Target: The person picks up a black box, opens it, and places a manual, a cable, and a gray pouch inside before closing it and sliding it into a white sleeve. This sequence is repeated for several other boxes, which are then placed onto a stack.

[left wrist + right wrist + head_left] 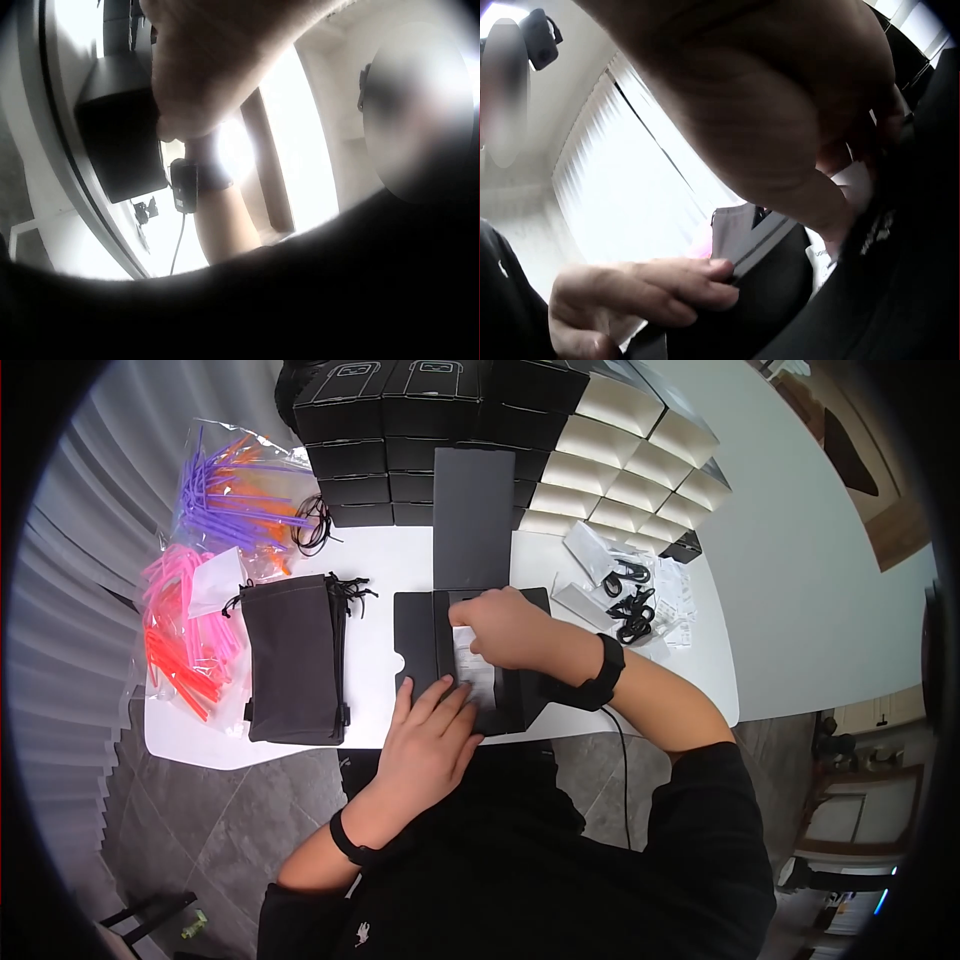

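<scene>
An open black box point(415, 630) lies on the table in front of the person, its long flap standing out toward the back. Printed white paper point(475, 672) is inside it. Over the box's upper part, the right hand point(508, 628) has its fingers bent down around the paper's top end; in the right wrist view this hand point(802, 105) pinches white paper point(856, 182). The left hand point(425, 747) is spread, fingertips touching the box's near left edge and the paper. Its palm side point(214, 64) shows in the left wrist view beside the black box point(120, 142).
Black pouches point(290, 660) are stacked on the left, beside bags of coloured sticks point(235, 500). Stacked black boxes point(350, 455) and open white-lined ones point(610, 460) line the back. Coiled black cables point(635, 615) and white papers point(675, 590) lie on the right.
</scene>
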A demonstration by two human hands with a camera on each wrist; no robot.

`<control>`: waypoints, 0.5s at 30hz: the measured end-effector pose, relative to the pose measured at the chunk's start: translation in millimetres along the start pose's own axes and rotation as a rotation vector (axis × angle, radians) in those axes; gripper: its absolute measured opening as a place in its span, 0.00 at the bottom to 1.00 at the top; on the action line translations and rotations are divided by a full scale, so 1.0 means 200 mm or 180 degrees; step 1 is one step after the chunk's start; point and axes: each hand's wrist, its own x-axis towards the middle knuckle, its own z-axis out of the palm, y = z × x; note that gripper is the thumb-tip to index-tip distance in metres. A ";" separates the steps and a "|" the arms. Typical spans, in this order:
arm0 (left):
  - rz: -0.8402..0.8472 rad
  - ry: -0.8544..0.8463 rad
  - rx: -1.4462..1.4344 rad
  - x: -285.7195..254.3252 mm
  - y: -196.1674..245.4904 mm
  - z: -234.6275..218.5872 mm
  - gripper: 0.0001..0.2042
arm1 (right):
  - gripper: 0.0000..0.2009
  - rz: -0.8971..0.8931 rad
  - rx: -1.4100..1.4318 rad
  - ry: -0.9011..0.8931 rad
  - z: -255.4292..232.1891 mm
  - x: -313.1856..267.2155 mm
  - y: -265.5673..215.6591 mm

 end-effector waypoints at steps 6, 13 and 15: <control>-0.0013 -0.0005 -0.0074 0.00 -0.01 0.01 0.17 | 0.18 -0.0147 -0.0440 0.0516 0.05 -0.06 -0.03; -0.0083 -0.0013 -0.0148 0.00 0.00 0.00 0.17 | 0.12 -0.0271 -0.0227 0.1066 0.03 -0.17 -0.03; -0.0087 -0.0033 -0.0139 0.00 0.00 0.00 0.18 | 0.09 -0.0262 0.0149 0.1272 0.04 -0.21 -0.01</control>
